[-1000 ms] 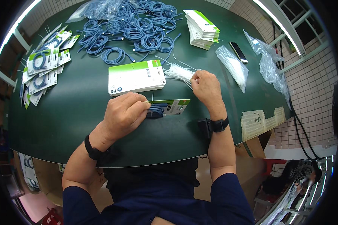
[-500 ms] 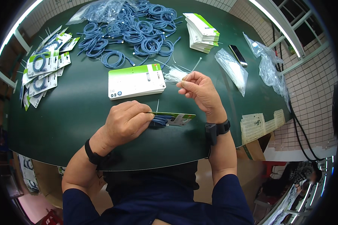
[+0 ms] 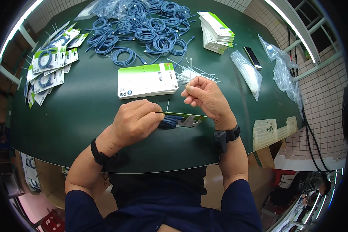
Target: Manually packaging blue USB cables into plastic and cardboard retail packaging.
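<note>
My left hand (image 3: 139,119) grips a green-and-white backing card (image 3: 191,120) by its left end, tilted so that its edge faces up. A coiled blue cable (image 3: 169,121) lies against the card's near side. One thin white tie end (image 3: 168,105) sticks up behind the card. My right hand (image 3: 207,94) is closed in a pinch, just above the card's right end and apart from it. From its fingertips a white cable tie (image 3: 190,65) points upward. Beyond that hand lies a loose pile of white cable ties (image 3: 187,74).
A stack of blank cards (image 3: 143,81) lies ahead of my left hand. Many coiled blue cables (image 3: 150,29) cover the far table. Finished carded cables (image 3: 46,71) are heaped at left. At right are another card stack (image 3: 216,36), a bag of ties (image 3: 246,73) and a phone (image 3: 252,58).
My right hand has drawn nearer, away from the tie pile and toward the card, and the cable tie in its fingers now stands more upright. My left hand keeps holding the card and cable.
</note>
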A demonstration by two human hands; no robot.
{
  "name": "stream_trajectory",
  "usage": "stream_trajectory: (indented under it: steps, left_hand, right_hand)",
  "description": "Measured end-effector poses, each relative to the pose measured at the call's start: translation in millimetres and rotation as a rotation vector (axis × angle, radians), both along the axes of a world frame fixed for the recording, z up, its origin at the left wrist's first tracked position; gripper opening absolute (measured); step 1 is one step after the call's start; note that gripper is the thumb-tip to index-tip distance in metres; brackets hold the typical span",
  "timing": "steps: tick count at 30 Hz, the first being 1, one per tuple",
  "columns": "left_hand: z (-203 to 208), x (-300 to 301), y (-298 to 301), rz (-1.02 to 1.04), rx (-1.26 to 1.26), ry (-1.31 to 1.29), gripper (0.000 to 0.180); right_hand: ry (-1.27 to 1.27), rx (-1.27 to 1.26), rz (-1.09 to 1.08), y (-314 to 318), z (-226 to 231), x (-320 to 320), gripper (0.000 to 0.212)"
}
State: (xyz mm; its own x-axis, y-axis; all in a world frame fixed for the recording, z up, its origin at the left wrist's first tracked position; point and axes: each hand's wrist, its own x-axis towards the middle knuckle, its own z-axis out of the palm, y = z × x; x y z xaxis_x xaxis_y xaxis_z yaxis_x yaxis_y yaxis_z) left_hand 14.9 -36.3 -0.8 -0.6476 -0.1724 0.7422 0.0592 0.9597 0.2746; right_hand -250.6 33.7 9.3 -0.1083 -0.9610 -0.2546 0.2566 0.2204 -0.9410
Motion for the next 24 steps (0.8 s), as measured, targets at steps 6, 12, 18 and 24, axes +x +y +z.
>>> stream_trajectory:
  steps: [6,12,18,24]
  left_hand:
    - [-1.8,-0.7,-1.9,0.011,-0.014,0.011,0.025]
    - [-2.2,3.1,-3.0,0.026,-0.023,0.015,0.024]
    - [-4.2,5.7,-2.5,0.025,-0.029,0.007,0.023]
    - [-5.0,6.2,-3.0,0.027,-0.033,0.010,0.022]
  right_hand:
    - [0.338,-0.041,-0.060,-3.4,-8.8,0.4,0.012]
    - [0.524,-0.075,-0.114,-8.9,-15.1,0.5,0.013]
    - [0.406,-0.080,-0.082,-6.8,-5.6,7.7,0.014]
    - [0.211,-0.052,0.021,-11.2,8.7,13.8,0.012]
